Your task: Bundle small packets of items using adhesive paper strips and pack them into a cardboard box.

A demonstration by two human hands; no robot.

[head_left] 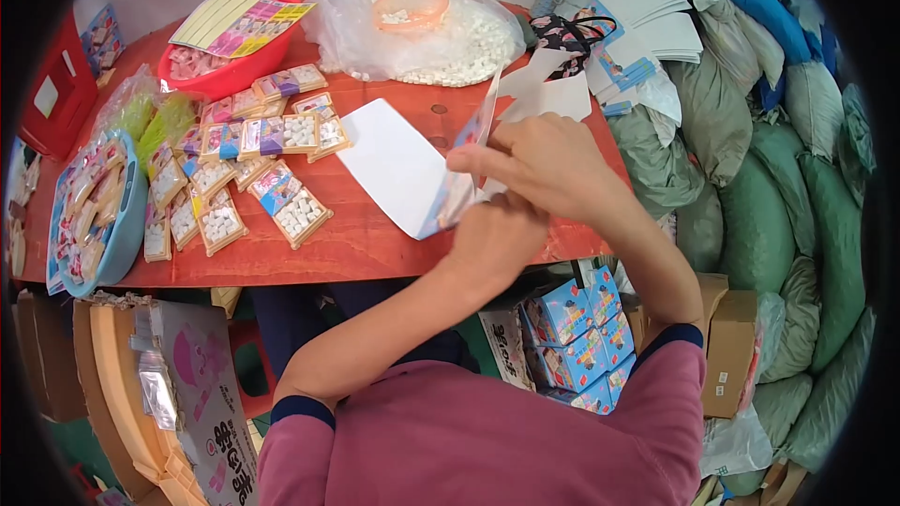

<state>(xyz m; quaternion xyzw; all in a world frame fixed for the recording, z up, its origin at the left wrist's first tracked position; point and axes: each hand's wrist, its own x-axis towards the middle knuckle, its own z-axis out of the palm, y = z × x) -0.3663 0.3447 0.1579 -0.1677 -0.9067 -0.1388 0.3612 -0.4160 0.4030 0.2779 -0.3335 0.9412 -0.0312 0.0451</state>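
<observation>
Looks about midway through folding a printed card (457, 195): bent up along one side, but not yet closed into any box shape. Located just right of the frame's centre, over the red desk (375, 259), right beside a white sheet (389, 164) lying flat; whether joined to that sheet or merely touching, cannot tell. Pinched by the right hand (553, 157), with thumb stretched toward the left and fingers bent, partly hidden behind the card. Attended at the lower end by the left hand (502, 236), curled in beneath the right; whether gripping or only steadying, cannot tell because of hidden fingertips. Stands tilted and nearly edge-on to the view, with long axis running from upper right to lower left and printed face turned toward the left of the frame. Apparently done: blue boxes (574, 356) stacked below the desk, lower right of centre. Apparently left: loose white sheets (562, 103) at upper right, seemingly unfolded, plus packed trays (220, 223) of white pieces spread across the left, with more heaped in a blue basin (134, 211), all seemingly unboxed.
</observation>
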